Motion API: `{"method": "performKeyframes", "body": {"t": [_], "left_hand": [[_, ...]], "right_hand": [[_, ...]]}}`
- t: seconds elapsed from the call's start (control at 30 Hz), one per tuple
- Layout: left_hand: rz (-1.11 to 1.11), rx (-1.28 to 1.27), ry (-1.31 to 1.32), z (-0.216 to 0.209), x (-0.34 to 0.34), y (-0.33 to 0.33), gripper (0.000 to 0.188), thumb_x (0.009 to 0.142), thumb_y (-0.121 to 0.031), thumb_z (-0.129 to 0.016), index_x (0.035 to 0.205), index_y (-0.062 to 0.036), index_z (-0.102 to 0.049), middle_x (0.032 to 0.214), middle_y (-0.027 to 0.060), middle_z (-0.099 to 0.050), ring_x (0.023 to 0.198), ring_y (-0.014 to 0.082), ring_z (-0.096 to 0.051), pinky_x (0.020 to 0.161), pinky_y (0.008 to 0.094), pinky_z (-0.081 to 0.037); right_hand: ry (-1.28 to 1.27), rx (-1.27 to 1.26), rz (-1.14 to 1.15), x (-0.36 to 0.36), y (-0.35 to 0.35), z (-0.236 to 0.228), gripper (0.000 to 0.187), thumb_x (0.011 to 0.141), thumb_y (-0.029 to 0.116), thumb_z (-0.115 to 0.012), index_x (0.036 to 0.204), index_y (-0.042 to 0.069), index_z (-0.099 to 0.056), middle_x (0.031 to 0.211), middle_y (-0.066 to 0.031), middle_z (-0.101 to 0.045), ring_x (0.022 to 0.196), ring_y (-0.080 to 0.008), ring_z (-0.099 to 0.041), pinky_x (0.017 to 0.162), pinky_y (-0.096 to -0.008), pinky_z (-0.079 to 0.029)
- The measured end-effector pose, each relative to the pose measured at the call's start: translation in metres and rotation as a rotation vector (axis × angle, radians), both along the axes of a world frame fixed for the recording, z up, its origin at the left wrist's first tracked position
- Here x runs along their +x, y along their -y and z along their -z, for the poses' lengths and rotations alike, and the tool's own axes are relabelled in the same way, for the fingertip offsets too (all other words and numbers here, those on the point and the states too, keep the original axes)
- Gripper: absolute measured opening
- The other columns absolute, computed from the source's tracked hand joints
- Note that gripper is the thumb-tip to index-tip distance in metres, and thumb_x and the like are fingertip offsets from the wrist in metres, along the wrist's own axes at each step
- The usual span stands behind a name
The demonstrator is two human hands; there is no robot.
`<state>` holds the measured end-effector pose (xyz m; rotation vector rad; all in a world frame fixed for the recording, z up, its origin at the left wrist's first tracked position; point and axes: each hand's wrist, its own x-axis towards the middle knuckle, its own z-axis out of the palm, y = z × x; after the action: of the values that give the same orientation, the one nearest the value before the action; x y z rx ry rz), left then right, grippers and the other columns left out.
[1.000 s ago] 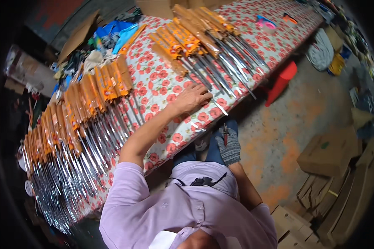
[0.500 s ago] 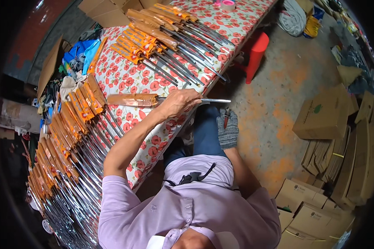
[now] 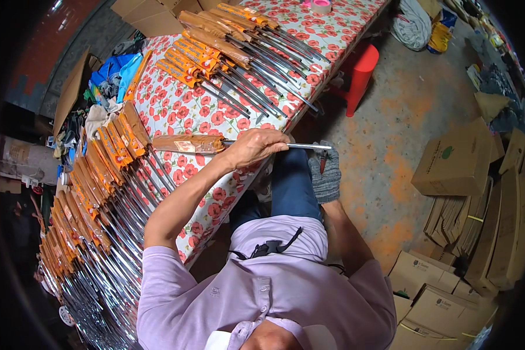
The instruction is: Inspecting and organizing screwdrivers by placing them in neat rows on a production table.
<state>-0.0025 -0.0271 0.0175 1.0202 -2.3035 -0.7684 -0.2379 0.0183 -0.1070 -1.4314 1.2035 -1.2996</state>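
Observation:
My bare left hand (image 3: 256,148) is closed around a thin metal rod (image 3: 309,146) held level over the table's near edge. The rod's left end lies in a brown and orange wrapper (image 3: 188,144) on the flowered cloth. My right hand (image 3: 326,182), in a grey knit glove, is closed on a small red-handled tool (image 3: 322,164) that looks like pliers. Its head meets the rod's bare right tip; whether it grips the tip is too small to tell. Some of the gloved fingers are hidden.
Similar wrapped rods lie in a heap (image 3: 108,233) along the left and in a bunch (image 3: 239,64) farther back on the table (image 3: 181,111). A red stool (image 3: 361,73) stands beside the table. Cardboard boxes (image 3: 452,160) are stacked at the right. A pink tape roll (image 3: 321,6) sits at the back.
My right hand has moved up and slightly right, bringing the red-handled tool to the rod's tip. My left hand and the rod have shifted a little to the right.

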Motion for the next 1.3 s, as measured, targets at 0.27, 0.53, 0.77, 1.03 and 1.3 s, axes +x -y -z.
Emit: {"method": "performKeyframes", "body": {"t": [0.27,0.53,0.77,1.03,1.3], "left_hand": [[0.021,0.024,-0.002,0.000,0.002,0.000,0.025,0.098,-0.025,-0.067,0.107,-0.0016,-0.070,0.095,0.0136,-0.072,0.085,0.0314,-0.069,0.074,0.0395,-0.055],[0.024,0.037,0.037,0.002,0.000,-0.003,0.024,0.098,-0.024,-0.068,0.108,-0.0022,-0.070,0.095,0.0131,-0.072,0.085,0.0315,-0.070,0.073,0.0394,-0.056],[0.016,0.012,0.020,0.003,-0.003,-0.004,0.023,0.097,-0.023,-0.068,0.108,-0.0030,-0.071,0.095,0.0127,-0.072,0.085,0.0314,-0.070,0.073,0.0390,-0.056],[-0.006,-0.012,0.068,0.001,0.010,-0.004,0.023,0.098,-0.025,-0.065,0.112,-0.0062,-0.070,0.097,0.0133,-0.072,0.086,0.0320,-0.071,0.074,0.0406,-0.055],[0.244,-0.079,0.084,-0.036,0.008,-0.032,0.024,0.101,-0.034,-0.056,0.108,-0.0104,-0.061,0.085,0.0130,-0.066,0.081,0.0339,-0.068,0.065,0.0454,-0.052]], "right_hand": [[0.079,-0.072,-0.072,0.000,0.004,-0.004,0.060,0.097,0.006,-0.065,0.148,0.000,-0.034,0.139,-0.0176,-0.060,0.128,-0.0240,-0.058,0.111,-0.0340,-0.042],[-0.032,-0.098,-0.054,-0.008,0.001,0.000,0.056,0.093,0.008,-0.069,0.141,-0.001,-0.040,0.129,-0.0173,-0.063,0.119,-0.0245,-0.062,0.105,-0.0339,-0.046],[-0.225,-0.108,0.058,-0.014,0.002,0.002,0.048,0.086,0.020,-0.078,0.123,-0.001,-0.055,0.102,-0.0142,-0.067,0.089,-0.0255,-0.067,0.085,-0.0363,-0.055],[-0.253,-0.089,0.072,0.006,0.007,0.000,0.038,0.088,0.019,-0.077,0.116,0.001,-0.058,0.093,-0.0106,-0.064,0.079,-0.0241,-0.062,0.078,-0.0359,-0.053],[-0.666,-0.526,0.061,0.005,0.008,0.020,0.015,0.099,0.013,-0.062,0.104,-0.001,-0.064,0.101,-0.0116,-0.063,0.097,-0.0264,-0.058,0.092,-0.0405,-0.046]]}}
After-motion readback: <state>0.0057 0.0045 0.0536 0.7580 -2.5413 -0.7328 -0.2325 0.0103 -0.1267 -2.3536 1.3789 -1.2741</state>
